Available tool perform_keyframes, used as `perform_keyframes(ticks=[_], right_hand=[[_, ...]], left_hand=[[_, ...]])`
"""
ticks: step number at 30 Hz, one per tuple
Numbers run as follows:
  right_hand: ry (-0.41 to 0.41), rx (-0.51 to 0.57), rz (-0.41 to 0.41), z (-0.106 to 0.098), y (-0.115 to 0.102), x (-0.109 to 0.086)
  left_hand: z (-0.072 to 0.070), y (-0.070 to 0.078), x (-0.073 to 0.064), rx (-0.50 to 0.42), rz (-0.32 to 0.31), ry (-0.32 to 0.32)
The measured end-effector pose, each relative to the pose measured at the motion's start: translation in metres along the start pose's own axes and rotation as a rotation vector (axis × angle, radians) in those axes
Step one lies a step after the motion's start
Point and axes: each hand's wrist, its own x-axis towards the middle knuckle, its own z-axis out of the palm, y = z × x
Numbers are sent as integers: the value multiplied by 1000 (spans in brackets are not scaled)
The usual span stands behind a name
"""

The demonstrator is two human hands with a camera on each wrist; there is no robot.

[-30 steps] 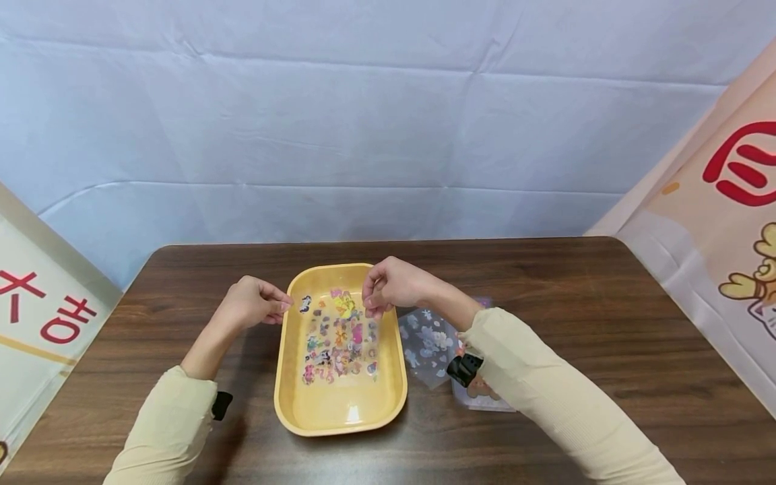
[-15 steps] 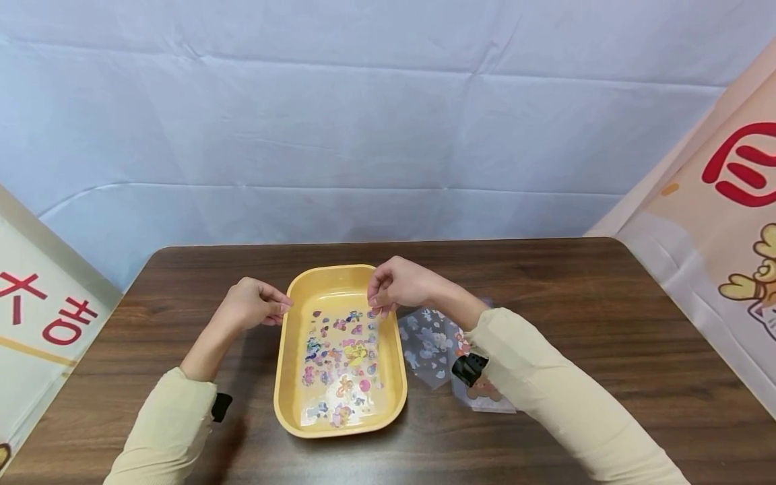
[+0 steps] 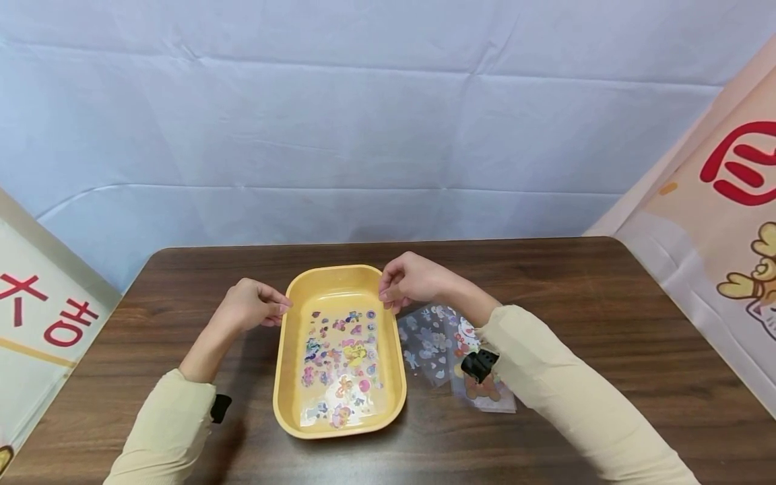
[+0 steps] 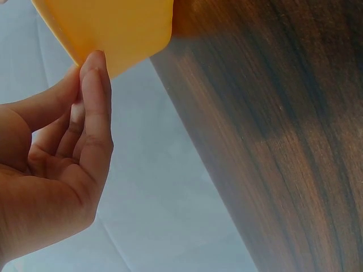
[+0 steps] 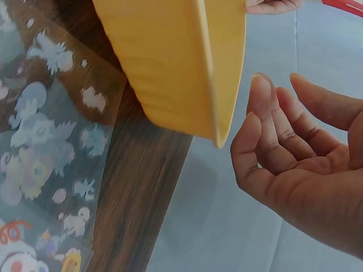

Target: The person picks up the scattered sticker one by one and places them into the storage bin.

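Note:
A yellow tray (image 3: 336, 284) sits on the wooden table, and a clear sheet of small colourful cartoon stickers (image 3: 354, 352) lies flat in it. At the tray's far left rim, my left hand (image 3: 251, 305) pinches the edge between thumb and fingers; the left wrist view shows the grip on the tray wall (image 4: 133, 31). By the opposite rim hovers my right hand (image 3: 418, 279), fingers loosely bent. In the right wrist view the right hand (image 5: 300, 153) holds nothing, with a gap between it and the tray's edge.
Right of the tray, a clear sheet with pale stickers (image 3: 427, 340) lies on the table (image 3: 564, 316). It overlaps more sheets with a brown bear (image 3: 483, 389), partly under my right wrist. Pale cloth (image 3: 388, 135) hangs behind the table.
The sticker sheet dropped flat into the tray and slid toward its near end. My right hand let go of it and moved right to the rim. My left hand stays put.

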Motion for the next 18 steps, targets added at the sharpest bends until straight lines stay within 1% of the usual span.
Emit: perform_keyframes(ticks=[10, 18], right_hand=[[50, -27, 61, -13, 13, -6], [69, -59, 90, -22, 21, -10]], left_hand=[[0, 0, 1, 8, 2, 3], [0, 0, 1, 6, -1, 2]])
